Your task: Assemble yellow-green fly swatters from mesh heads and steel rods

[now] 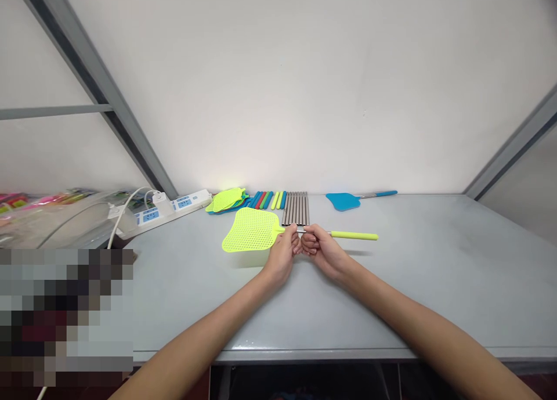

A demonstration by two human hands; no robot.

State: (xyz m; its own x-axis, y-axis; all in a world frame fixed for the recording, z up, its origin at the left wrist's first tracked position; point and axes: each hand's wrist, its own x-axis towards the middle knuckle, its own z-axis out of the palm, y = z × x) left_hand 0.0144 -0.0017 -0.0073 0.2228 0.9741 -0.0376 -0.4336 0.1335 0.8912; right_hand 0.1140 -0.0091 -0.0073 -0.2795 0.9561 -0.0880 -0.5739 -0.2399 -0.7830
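Observation:
Both my hands hold one yellow-green fly swatter level above the grey table. My left hand is closed on the metal shaft close to the perforated paddle, which points left. Just beside it, my right hand grips the same shaft, and the yellow-green handle sticks out to the right. A short bit of bare metal shows between the two thumbs. Right behind my hands lies a row of metal tubes.
Left of the tubes are several coloured handles and a pile of swatter paddles. A blue fly swatter lies at the back right. White power strips with cables run along the left, near plastic bags. A wall closes off the back.

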